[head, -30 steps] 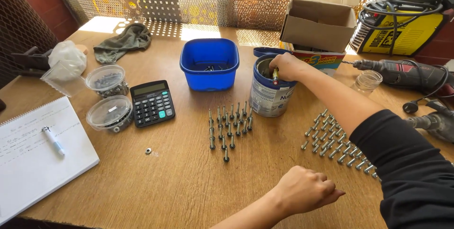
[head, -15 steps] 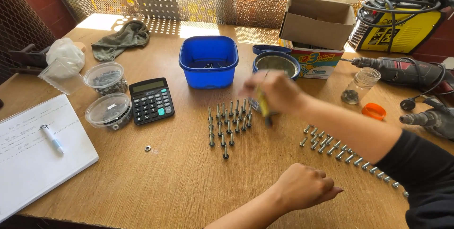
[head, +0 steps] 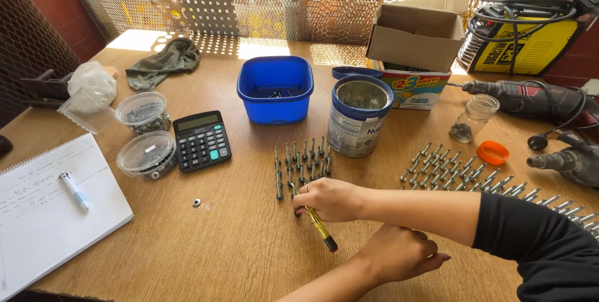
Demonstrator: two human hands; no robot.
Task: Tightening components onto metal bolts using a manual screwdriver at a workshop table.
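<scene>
Your wooden desk (head: pixel 187 258) carries everything here: a white notepad (head: pixel 43 214) with a pen (head: pixel 73 191) at your far left, a cardboard box (head: pixel 417 35) and a yellow machine (head: pixel 524 40) wound with cable at the back right, and two power drills (head: pixel 549 99) along the right edge. Toward the middle stand a blue tub (head: pixel 274 93) and, to its right, an open metal tin (head: pixel 359 115), with a black calculator (head: pixel 201 140) and two clear lidded cups (head: pixel 150 153) of small parts to the left. A block of bolts (head: pixel 301 163) lies in rows in front of the tin, and a longer spread of bolts (head: pixel 455 171) runs off to the right. Your right hand (head: pixel 334 199) reaches across at the near edge of the block, its fingers (head: pixel 307 205) pressed together, pinching a yellowish bolt (head: pixel 319 227) that slants down toward you. Your left hand (head: pixel 399 255) rests on the desk just below it, fingers loosely curled and holding nothing. A small washer (head: pixel 196 202) lies alone near the calculator.
</scene>
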